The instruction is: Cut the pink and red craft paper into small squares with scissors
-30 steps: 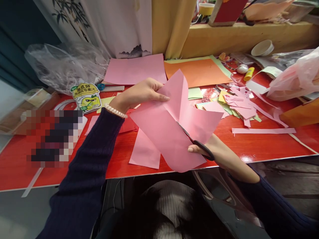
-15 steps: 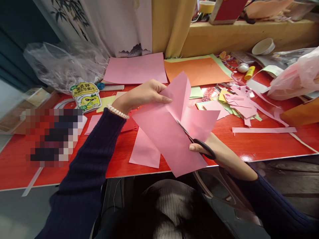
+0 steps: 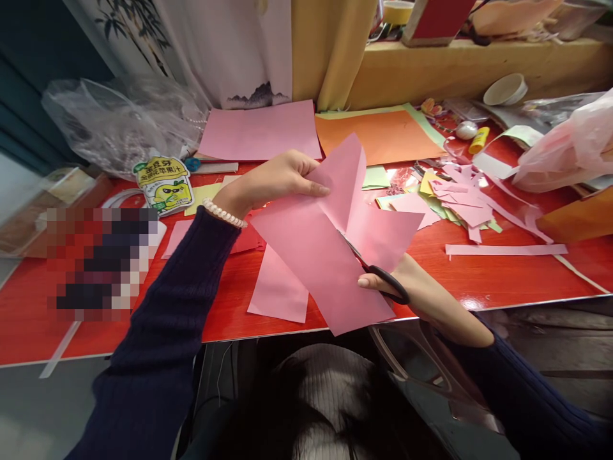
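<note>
A large sheet of pink paper [image 3: 306, 249] hangs between my hands above the front of the red table. My left hand [image 3: 292, 176] pinches its upper edge, thumb on top; a beaded bracelet circles that wrist. In my right hand [image 3: 397, 281] is a pair of scissors [image 3: 378, 276] with black handles. Their blades lie in a long slit in the sheet, and the paper on the right side of the cut bends away. Part of my right hand's fingers is hidden behind the paper. Below the sheet, a smaller pink paper piece [image 3: 275, 294] rests on the table.
Paper scraps [image 3: 462, 198] are heaped on the right, near a long pink strip [image 3: 505, 250] and a yellow glue stick [image 3: 479, 140]. Pink sheets [image 3: 261, 131] and orange sheets [image 3: 378, 137] lie at the back. A yellow snack pouch [image 3: 165, 185] stands on the left.
The lower edge of the pink sheet, curled a second ago, now hangs as a pointed corner. My hands and the scissors have shifted only slightly.
</note>
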Demonstrator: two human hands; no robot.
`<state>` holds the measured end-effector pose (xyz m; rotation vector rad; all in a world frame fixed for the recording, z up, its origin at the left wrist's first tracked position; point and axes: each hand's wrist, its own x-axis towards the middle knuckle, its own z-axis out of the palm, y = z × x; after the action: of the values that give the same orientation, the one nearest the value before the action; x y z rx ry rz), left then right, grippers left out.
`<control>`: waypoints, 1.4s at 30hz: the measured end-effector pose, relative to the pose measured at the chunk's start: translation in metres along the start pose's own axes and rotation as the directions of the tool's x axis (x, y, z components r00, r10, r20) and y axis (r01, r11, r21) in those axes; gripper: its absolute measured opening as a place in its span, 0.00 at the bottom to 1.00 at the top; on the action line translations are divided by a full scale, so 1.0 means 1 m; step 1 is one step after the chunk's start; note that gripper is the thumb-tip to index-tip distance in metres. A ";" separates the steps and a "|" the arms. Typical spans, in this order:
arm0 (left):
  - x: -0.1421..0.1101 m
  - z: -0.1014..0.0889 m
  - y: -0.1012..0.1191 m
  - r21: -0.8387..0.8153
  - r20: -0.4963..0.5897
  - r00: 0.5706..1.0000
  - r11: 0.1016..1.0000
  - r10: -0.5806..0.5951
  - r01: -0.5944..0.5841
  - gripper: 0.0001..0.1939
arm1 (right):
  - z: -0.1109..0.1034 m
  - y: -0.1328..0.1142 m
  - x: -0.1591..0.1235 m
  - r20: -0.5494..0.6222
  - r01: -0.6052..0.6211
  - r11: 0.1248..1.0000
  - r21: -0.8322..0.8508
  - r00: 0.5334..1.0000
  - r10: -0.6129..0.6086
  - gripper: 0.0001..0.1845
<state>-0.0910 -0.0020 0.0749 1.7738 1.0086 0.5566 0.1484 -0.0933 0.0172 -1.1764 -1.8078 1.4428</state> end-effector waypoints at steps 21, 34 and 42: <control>0.000 0.006 0.003 0.012 0.013 1.000 1.000 0.017 -0.017 0.12 | 0.002 -0.005 0.000 0.030 -0.100 0.981 0.165 0.995 0.096 0.13; 0.003 0.011 0.000 0.014 0.013 0.999 0.999 0.029 -0.029 0.12 | 0.006 -0.014 -0.002 0.041 -0.041 0.961 0.275 0.999 0.031 0.24; 0.002 0.014 0.001 -0.039 0.029 1.000 0.999 0.011 -0.010 0.10 | 0.006 -0.013 -0.002 0.036 -0.085 0.963 0.257 0.996 0.078 0.13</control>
<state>-0.0791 -0.0083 0.0693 1.7486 0.9627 0.5515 0.1407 -0.0986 0.0281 -1.1129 -1.5449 1.6897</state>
